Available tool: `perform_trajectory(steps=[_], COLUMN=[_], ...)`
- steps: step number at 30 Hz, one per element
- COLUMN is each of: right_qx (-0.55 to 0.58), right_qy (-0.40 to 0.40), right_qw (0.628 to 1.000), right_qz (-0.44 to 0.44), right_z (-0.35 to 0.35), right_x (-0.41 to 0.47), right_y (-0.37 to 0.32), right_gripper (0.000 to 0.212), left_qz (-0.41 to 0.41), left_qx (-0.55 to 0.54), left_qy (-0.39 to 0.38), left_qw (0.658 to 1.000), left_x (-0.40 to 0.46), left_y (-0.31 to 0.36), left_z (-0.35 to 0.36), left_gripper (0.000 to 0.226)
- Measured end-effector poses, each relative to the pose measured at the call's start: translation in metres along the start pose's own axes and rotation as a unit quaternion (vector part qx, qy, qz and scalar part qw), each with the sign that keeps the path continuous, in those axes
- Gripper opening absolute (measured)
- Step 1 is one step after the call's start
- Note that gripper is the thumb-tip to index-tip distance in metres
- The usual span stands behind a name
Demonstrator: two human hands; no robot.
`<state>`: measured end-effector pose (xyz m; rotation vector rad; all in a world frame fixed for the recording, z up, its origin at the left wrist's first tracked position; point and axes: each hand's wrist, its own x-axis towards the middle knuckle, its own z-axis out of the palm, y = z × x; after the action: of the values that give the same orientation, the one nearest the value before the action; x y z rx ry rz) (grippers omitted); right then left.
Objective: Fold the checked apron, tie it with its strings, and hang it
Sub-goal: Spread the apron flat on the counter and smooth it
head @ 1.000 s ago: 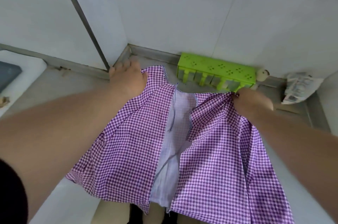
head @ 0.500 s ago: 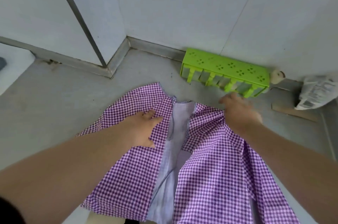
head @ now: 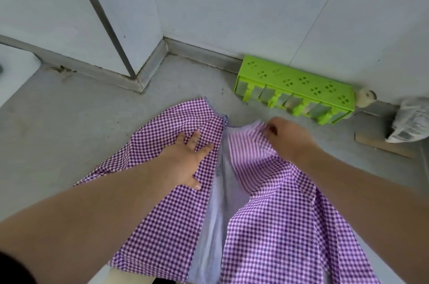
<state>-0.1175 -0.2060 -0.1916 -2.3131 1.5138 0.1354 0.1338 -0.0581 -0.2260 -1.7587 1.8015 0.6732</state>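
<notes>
Since the earlier frames my left hand [head: 185, 163] has come back from the far corner of the left panel to its middle, and my right hand [head: 287, 137] has drawn the right panel's top edge inward, toward the centre strip.

Counter [head: 58, 140], grey: carries the checked apron [head: 162, 202], which lies across its middle and hangs off the near edge. Both purple-check side panels are folded in; a pale lining strip shows between them.

Green rack [head: 299, 88] stands against the wall at the far edge, well apart from the cloth. A crumpled white bag [head: 411, 121] sits at the far right edge.

Left hand: flat, fingers spread and straight, pressing the left panel down, gripping nothing. Right hand: fingers curled, pinching the top corner of the right panel, which is lifted and blurred.

Judgement: cloth thin, light, limp; it creases easily and will slide on the smooth counter unless pinned. Best hold is at hemmed edges and corners. No strings visible yet.
</notes>
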Motion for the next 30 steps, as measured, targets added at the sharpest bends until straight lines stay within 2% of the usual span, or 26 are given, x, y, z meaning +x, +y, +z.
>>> perform_trajectory(steps=[2, 4, 6, 8, 10, 13, 16, 18, 20, 23, 27, 30], right_qx=[0.076, 0.174, 0.224, 0.191, 0.134, 0.065, 0.022, -0.011, -0.060, -0.103, -0.106, -0.087], right_qy=[0.053, 0.100, 0.120, 0.112, 0.087, -0.037, -0.128, -0.145, -0.154, -0.158, -0.158, -0.157], right_qw=[0.994, 0.970, 0.953, 0.969, 0.987, 0.997, 0.991, 0.989, 0.986, 0.982, 0.982, 0.984], right_qz=[0.065, 0.137, 0.164, 0.109, 0.029, -0.028, -0.034, -0.019, -0.014, -0.007, -0.017, -0.020], right_z=[-0.020, -0.029, -0.025, -0.008, 0.013, 0.051, 0.077, 0.084, 0.085, 0.088, 0.088, 0.084], right_x=[0.023, 0.041, 0.037, 0.015, -0.017, -0.054, -0.066, -0.062, -0.059, -0.056, -0.050, -0.039], right_y=[-0.002, -0.007, -0.019, -0.035, -0.052, -0.076, -0.102, -0.109, -0.113, -0.116, -0.126, -0.112], right_gripper=[0.021, 0.019, 0.029, 0.041, 0.042, 0.056, 0.084, 0.094, 0.104, 0.115, 0.117, 0.116], left_qz=[0.001, -0.001, -0.004, -0.008, -0.014, -0.019, -0.004, 0.020, 0.030, -0.019, -0.136, -0.162], left_qx=[-0.004, -0.010, -0.009, -0.006, -0.008, -0.010, -0.022, -0.047, -0.059, -0.094, -0.181, -0.229], left_qy=[-0.001, -0.004, -0.002, 0.003, 0.006, 0.009, 0.016, 0.047, 0.113, 0.178, 0.121, 0.045], left_qw=[1.000, 1.000, 1.000, 1.000, 1.000, 1.000, 1.000, 0.998, 0.991, 0.979, 0.966, 0.959], left_x=[0.000, 0.000, 0.001, 0.003, 0.005, 0.009, 0.007, 0.001, -0.012, -0.034, -0.072, -0.092], left_y=[0.000, -0.001, -0.001, -0.002, -0.002, -0.003, -0.008, -0.016, -0.032, -0.064, -0.117, -0.137], left_z=[-0.001, -0.002, -0.003, -0.005, -0.007, -0.010, -0.013, -0.016, -0.016, -0.007, 0.023, 0.041], left_gripper=[0.127, 0.127, 0.127, 0.126, 0.126, 0.125, 0.121, 0.110, 0.094, 0.082, 0.111, 0.131])
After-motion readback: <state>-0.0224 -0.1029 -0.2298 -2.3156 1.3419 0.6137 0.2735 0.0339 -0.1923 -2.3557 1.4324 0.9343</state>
